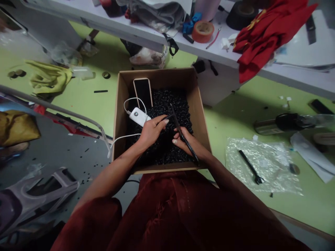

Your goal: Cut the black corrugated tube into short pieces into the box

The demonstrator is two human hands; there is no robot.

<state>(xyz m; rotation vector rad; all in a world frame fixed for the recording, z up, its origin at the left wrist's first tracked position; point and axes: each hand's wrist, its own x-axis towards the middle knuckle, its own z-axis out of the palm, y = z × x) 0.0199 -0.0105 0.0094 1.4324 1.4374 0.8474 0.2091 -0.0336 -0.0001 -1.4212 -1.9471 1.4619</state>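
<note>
In front of me, a cardboard box (202, 120) holds a heap of small black pieces (178, 96). My left hand (154, 130) is closed over the heap, pinching a thin black strip (168, 117) between thumb and forefinger. My right hand (188, 140) grips a long, slim black tool (186, 141) that slants from the wrist up to the strip; its exact kind is unclear. The tool's narrow upper end is close to or touching the strip. Beside my left hand lie a white power bank (138, 116) and a phone (143, 91) leaning on the box wall.
A white cable (125, 136) runs over the box's left wall. Behind is a shelf (104, 26) with orange tape (203, 32) and red cloth (264, 38). At right, a clear plastic bag (277, 164) bears a black stick-like piece (249, 164); a bottle (269, 124) lies beyond.
</note>
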